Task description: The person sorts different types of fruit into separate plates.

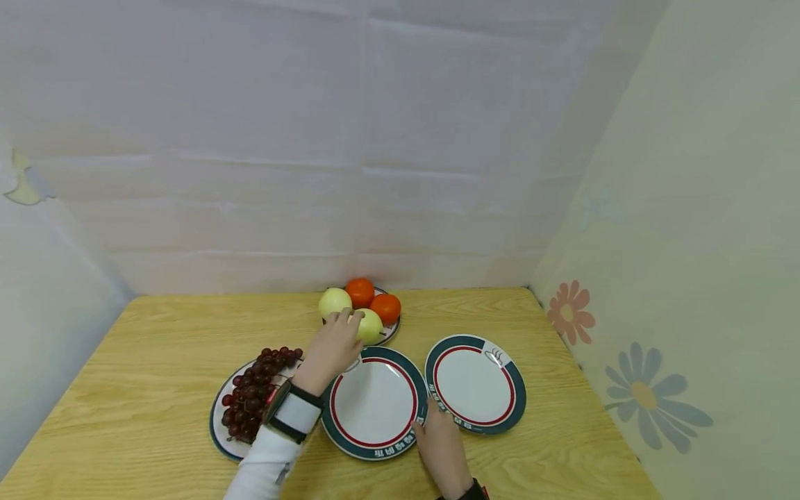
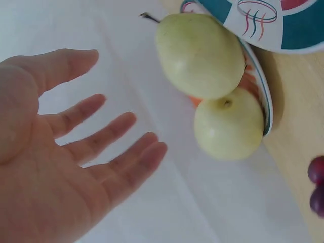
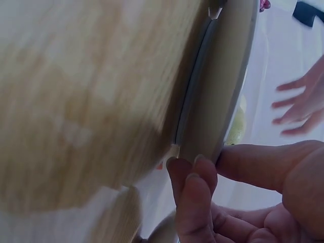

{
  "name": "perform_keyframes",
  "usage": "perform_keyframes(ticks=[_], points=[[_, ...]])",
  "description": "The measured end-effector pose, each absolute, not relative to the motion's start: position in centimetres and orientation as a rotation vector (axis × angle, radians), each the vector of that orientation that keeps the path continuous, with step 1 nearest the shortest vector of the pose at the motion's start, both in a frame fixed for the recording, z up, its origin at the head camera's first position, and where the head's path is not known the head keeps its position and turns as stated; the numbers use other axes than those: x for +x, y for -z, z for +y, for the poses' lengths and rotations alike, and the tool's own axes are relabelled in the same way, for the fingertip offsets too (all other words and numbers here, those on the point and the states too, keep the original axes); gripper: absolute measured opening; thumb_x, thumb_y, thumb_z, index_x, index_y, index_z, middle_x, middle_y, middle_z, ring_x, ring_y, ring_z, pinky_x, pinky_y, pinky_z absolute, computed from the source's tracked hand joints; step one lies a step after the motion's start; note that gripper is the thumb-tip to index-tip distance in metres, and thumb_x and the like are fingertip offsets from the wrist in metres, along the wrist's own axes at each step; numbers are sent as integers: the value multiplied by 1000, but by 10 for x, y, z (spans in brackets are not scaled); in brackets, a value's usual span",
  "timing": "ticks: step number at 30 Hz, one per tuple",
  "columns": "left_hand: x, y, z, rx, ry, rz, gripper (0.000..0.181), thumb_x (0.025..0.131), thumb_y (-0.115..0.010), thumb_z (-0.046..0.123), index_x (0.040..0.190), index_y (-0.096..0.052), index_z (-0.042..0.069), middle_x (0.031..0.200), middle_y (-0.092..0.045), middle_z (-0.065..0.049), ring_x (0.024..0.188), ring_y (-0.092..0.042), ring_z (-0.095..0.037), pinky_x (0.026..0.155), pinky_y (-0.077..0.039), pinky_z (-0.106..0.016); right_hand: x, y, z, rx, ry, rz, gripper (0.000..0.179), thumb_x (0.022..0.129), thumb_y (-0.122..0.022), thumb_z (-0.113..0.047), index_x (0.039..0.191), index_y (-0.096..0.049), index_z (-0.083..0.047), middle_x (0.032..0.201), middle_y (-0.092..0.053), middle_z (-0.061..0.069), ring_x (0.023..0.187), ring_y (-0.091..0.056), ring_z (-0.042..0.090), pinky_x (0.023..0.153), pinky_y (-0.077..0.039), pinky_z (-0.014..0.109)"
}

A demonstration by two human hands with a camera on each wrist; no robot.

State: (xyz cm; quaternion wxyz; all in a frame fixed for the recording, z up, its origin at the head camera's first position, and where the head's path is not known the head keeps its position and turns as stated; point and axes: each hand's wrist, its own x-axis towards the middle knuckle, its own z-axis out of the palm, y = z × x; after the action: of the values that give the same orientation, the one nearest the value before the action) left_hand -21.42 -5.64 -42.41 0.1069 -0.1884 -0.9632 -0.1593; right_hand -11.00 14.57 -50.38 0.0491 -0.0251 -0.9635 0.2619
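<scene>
Right hand, nearest, pinching the middle plate at its near right rim, thumb above and fingertips beneath; farther off, left hand extended past the plate's left side, fingers spread, just beside two pale pears on the rear fruit plate

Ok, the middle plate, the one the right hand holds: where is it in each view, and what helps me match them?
Head: the plate is at lower centre, the right hand at its lower-right rim.
Left wrist: top right corner, cut off by the frame.
Right wrist: its pale underside slants from the top, right of centre, down to the fingers.
Shared landmark: the left hand, at left in the left wrist view, right edge in the right wrist view.
</scene>
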Motion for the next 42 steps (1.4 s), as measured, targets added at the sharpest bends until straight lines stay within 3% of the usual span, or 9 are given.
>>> perform_keyframes(ticks=[5,11,16,24,31,34,39,42], points=[[-244,440,-44,-623,537,-2894,56,84,-69,17,134,-47,5,136,-48,-23,121,-48,-44,89,-51,-52,-108,503,142,-124,-834,-2933,42,77,-75,-10,105,-54,13,78,-67,22,67,-68,31,57,-53,39],[-260,460,-39,-596,532,-2947,61,80,-73,18,135,-49,10,142,-42,-22,127,-39,-49,91,-48,-58,-106,504,141,-101,-817,-2915,41,76,-76,-11,103,-55,12,78,-67,21,70,-68,32,59,-53,40],[-264,474,-37,-570,446,-2965,62,77,-77,24,132,-51,11,137,-43,-24,124,-41,-46,91,-47,-56,-106,506,142,-85,-837,-2914,40,76,-76,-11,103,-55,10,78,-67,20,69,-68,30,57,-52,38],[-267,489,-38,-600,416,-2847,62,73,-82,20,127,-54,12,121,-52,-22,109,-48,-40,77,-52,-50,-107,505,141,-84,-868,-2938,40,77,-76,-11,104,-55,10,78,-67,18,70,-68,28,58,-52,37],[-260,482,-41,-707,456,-2786,62,71,-83,15,127,-54,11,118,-52,-20,104,-48,-36,71,-54,-44,-108,505,142,-81,-867,-2934,40,78,-75,-11,104,-54,11,80,-68,21,71,-69,30,59,-53,38],[-250,475,-42,-745,436,-2772,62,70,-83,15,125,-55,11,121,-53,-22,106,-49,-37,73,-54,-45,-109,504,142,-108,-882,-2961,42,79,-75,-12,107,-54,12,79,-68,19,70,-68,27,58,-52,36],[-234,468,-40,-774,440,-2871,65,73,-81,18,131,-53,14,139,-45,-25,125,-44,-45,89,-50,-54,-112,501,143,-184,-890,-2993,45,80,-74,-12,110,-53,13,82,-68,19,73,-69,25,61,-54,37],[-224,468,-38,-801,433,-2918,65,74,-80,19,133,-52,15,142,-43,-24,129,-41,-47,91,-49,-55,-113,500,143,-200,-888,-2998,44,80,-74,-11,110,-53,13,85,-69,20,76,-69,27,63,-54,37]])
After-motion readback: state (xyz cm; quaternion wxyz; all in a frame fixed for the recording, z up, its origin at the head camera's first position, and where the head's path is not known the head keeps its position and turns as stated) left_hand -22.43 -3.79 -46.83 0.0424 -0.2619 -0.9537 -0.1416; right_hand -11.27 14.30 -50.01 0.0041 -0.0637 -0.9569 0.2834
